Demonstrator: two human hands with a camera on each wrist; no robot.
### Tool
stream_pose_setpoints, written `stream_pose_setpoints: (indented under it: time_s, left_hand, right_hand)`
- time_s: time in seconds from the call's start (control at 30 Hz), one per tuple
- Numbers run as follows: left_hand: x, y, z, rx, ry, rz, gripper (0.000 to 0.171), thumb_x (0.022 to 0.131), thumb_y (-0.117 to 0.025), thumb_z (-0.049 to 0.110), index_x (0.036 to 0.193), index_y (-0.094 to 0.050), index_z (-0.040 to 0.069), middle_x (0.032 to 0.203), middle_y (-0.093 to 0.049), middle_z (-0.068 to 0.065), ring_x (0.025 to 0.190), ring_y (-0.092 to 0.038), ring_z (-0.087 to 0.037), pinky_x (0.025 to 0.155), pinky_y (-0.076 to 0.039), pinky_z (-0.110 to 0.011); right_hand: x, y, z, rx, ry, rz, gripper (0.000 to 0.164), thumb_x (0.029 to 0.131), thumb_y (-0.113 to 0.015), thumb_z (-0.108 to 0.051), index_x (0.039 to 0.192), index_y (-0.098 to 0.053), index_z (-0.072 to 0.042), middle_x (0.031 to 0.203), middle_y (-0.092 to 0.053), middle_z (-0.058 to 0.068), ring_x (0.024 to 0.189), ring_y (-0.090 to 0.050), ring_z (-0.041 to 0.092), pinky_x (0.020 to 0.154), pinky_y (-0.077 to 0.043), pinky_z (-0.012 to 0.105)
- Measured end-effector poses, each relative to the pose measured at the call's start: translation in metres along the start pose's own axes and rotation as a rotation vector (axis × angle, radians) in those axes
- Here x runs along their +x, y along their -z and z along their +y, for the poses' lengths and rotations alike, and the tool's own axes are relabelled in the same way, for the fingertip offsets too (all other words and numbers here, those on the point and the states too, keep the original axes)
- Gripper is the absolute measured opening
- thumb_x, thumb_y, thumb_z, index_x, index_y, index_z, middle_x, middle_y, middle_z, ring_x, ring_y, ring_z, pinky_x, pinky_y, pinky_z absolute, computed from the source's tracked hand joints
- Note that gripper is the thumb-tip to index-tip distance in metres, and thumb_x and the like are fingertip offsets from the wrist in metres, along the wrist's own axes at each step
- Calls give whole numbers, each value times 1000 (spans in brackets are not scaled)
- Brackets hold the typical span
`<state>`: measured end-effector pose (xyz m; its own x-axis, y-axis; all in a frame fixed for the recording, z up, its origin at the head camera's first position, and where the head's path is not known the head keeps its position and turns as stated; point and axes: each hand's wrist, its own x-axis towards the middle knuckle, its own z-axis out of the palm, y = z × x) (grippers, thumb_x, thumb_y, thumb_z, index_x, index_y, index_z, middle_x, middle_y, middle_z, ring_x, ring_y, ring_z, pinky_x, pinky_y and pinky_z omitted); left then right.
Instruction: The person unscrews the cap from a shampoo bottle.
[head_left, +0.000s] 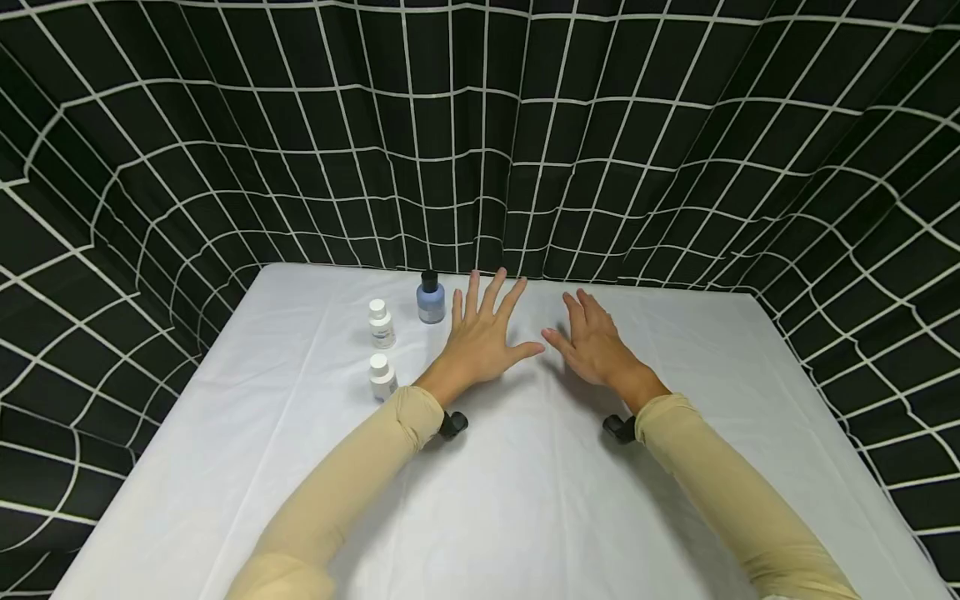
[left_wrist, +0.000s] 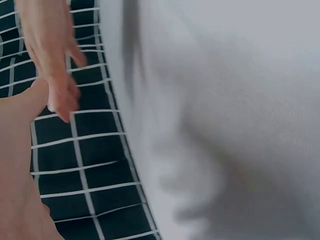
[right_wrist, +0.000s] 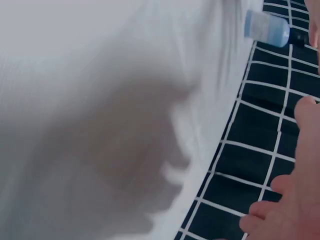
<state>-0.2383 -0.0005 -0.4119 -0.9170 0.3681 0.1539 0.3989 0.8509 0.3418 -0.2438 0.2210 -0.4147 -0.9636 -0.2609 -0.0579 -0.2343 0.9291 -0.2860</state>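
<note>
Over by the dark curtain [head_left: 465, 125], the blue bottle [head_left: 431, 306] stands on the white cloth [head_left: 525, 500] just left of the straight, spread fingers of the left hand [head_left: 482, 343], while the right hand [head_left: 592, 346], its fingers outstretched, is well apart from it.

Here's my left hand [head_left: 482, 343] with fingers fanned wide, my right hand [head_left: 596, 346] holding its fingers closer together, thumbs pointing inward!

Toward the far left corner of one table [head_left: 525, 517]: two white bottles [head_left: 382, 331] [head_left: 382, 380], one blue bottle [head_left: 431, 305], three in all. Over the table: one left hand [head_left: 480, 346], one right hand [head_left: 594, 348], two sleeves [head_left: 345, 487] [head_left: 731, 487], two black wrist pieces [head_left: 453, 424] [head_left: 619, 429].
</note>
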Motion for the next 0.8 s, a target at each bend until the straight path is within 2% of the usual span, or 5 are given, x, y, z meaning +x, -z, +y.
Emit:
stream_pose_setpoints:
  time_s: [0.2, 0.43, 0.6, 0.8]
  left_hand:
    - [-17, 22, 4, -33, -15, 45, 103, 88, -58, 75, 162, 6, 42, 173, 9, 4, 157, 26, -31, 126, 4, -64]
    - [-38, 41, -2, -31, -39, 95, 103, 89, -63, 70, 163, 2, 40, 173, 4, 4, 159, 19, -34, 127, 1, -63]
    - [-51, 56, -12, -33, -26, 137, 103, 88, -67, 67, 164, -5, 36, 173, -3, 2, 160, 14, -35, 127, 0, -63]
    - [-67, 75, -27, -97, 6, 163, 102, 86, -71, 65, 164, -12, 35, 171, -13, -2, 160, 5, -36, 127, -2, -63]
  right_hand:
    - [2, 0, -9, 150, 62, 44, 82, 106, -34, -59, 162, -10, -4, 169, -10, 25, 156, -15, 44, 125, -21, 61]
    - [6, 1, -25, 209, 92, 83, 75, 108, -41, -49, 160, -18, -1, 164, -25, 25, 153, -28, 39, 125, -25, 56]
    - [2, 5, -40, 280, 98, 75, 80, 105, -41, -57, 161, -18, -4, 164, -28, 22, 152, -32, 37, 124, -28, 55]
    - [-7, 8, -66, 401, 153, 66, 82, 103, -44, -61, 161, -23, -7, 165, -32, 13, 149, -39, 34, 120, -36, 55]
